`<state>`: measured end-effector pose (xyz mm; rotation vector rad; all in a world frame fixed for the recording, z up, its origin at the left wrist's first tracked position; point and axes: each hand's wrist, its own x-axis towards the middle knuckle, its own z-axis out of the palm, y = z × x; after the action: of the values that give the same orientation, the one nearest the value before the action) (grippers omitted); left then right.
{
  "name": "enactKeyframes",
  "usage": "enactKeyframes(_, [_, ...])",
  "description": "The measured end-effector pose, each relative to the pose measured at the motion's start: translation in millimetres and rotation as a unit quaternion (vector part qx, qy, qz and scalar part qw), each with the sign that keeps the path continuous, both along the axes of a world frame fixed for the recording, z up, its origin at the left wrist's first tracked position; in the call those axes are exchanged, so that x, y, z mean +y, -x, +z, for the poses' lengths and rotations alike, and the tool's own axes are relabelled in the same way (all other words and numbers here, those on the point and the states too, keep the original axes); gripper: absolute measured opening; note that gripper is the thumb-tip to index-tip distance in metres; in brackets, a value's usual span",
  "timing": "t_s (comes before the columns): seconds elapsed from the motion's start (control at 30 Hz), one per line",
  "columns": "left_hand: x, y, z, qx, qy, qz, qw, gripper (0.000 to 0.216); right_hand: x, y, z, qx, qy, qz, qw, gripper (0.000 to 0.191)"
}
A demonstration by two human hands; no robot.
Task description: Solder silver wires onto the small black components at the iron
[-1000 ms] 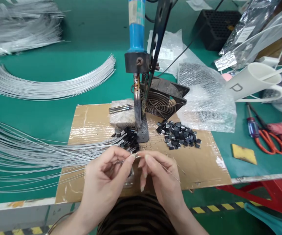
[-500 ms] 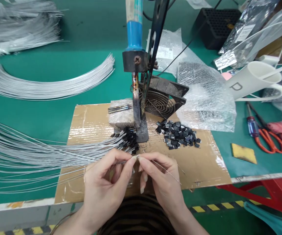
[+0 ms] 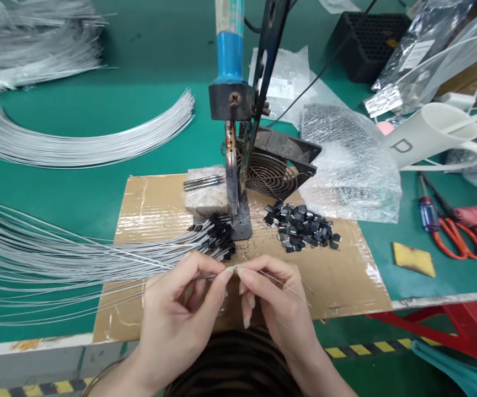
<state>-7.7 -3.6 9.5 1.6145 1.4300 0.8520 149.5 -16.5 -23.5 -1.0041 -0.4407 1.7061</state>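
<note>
My left hand (image 3: 184, 309) is closed, thumb and forefinger pinching a thin grey wire (image 3: 209, 275) near its end. Fingertip to fingertip with it, my right hand (image 3: 277, 298) is also pinched shut. A fine, thin wire (image 3: 282, 284) runs back through the right fingers and sticks out past them; the exact point where the two hands meet is too small to make out. Just beyond my hands lie grey wires (image 3: 151, 256) whose ends carry black connectors (image 3: 221, 234). Loose black connectors (image 3: 302, 227) are heaped ahead of my right hand.
A soldering iron (image 3: 230, 160) hangs in a stand above the cardboard (image 3: 346, 275). Behind it are a fan (image 3: 277, 162) and bubble wrap (image 3: 349, 165). A mug (image 3: 424, 138), scissors (image 3: 461, 240) and a yellow sponge (image 3: 413, 259) lie right; another wire bundle (image 3: 89, 149) lies left.
My right hand has shifted very slightly right and down, and a small gap shows between the two sets of fingertips. Both hands keep their pinch.
</note>
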Motion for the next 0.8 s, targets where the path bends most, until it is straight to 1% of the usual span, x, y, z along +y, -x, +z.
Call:
enactKeyframes(0.13, [0,0,1.9,0.011,0.006,0.006,1.0,0.019,3,-8,-1.0,0.001,0.002,0.034,0.999,0.018])
enactKeyframes(0.27, [1,3,-1.2,0.016,-0.002,-0.022,1.0,0.016,3,-12,-2.5,-0.005,0.01,0.054,0.998,0.019])
enactKeyframes(0.43, [2,5,-4.9,0.021,-0.008,-0.023,0.999,0.014,1,-12,-3.6,-0.001,0.005,0.054,0.999,0.018])
enactKeyframes(0.63, [2,0,-0.5,0.023,-0.004,0.004,1.0,0.018,-1,-11,-4.4,0.0,0.001,0.049,0.999,0.017])
enactKeyframes(0.8, [2,1,-1.5,0.027,-0.011,-0.016,0.999,0.016,-2,-11,-5.1,-0.017,0.009,0.045,0.999,0.018])
